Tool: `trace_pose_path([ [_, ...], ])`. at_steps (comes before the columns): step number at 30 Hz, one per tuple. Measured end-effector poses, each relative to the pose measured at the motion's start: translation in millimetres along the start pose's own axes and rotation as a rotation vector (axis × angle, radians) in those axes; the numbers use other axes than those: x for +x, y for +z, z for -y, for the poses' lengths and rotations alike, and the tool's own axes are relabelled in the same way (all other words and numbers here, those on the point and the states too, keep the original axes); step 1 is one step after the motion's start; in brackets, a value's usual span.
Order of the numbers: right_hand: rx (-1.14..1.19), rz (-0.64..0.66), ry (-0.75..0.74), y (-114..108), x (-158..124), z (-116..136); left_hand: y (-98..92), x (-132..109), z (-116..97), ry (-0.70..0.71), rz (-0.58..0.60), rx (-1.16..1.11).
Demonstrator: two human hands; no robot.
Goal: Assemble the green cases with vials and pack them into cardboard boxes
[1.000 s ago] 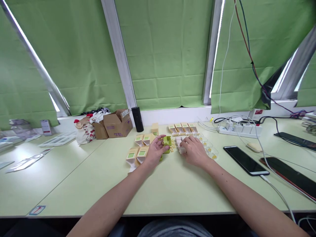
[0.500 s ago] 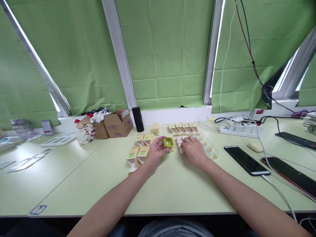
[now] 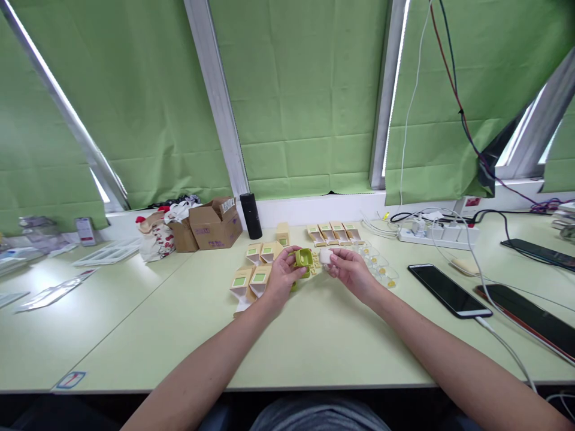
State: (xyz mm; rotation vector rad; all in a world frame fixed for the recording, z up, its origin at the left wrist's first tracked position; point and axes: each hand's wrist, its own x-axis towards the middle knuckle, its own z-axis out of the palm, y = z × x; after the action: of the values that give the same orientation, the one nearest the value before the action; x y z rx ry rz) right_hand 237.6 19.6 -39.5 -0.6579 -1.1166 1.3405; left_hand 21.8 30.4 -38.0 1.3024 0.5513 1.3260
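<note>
My left hand is closed on a small olive-green case, its hollow side facing up. Just right of it, my right hand pinches a small whitish rounded piece between thumb and fingers; its exact kind I cannot make out. The two held things are close but apart. Small yellow pieces lie on the table between the hands. To the left stand several open cardboard boxes with green squares. Beyond my right hand are clear domed plastic pieces with yellow spots.
More small boxes stand in a row at the back. A black cylinder and a brown carton are at the back left. On the right lie a phone with a cable, a power strip and another dark device.
My right hand has lifted a whitish piece off the table and brought it toward the green case. My left hand has shifted only slightly, still holding the case.
</note>
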Motion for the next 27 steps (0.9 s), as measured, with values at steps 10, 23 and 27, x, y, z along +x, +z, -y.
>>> trace_pose_path([
  [10, 0.172, 0.036, 0.081, 2.9, -3.8, -0.4, -2.0, 0.0, 3.7, 0.005, 0.022, 0.019],
  [23, 0.082, 0.039, 0.009, 10.3, -9.1, 3.6, 1.8, -0.8, 0.8, -0.001, 0.020, 0.040],
  [27, 0.025, 0.026, 0.004, 8.6, -6.0, 0.2, 0.7, -0.8, 1.3, 0.001, -0.002, 0.064],
])
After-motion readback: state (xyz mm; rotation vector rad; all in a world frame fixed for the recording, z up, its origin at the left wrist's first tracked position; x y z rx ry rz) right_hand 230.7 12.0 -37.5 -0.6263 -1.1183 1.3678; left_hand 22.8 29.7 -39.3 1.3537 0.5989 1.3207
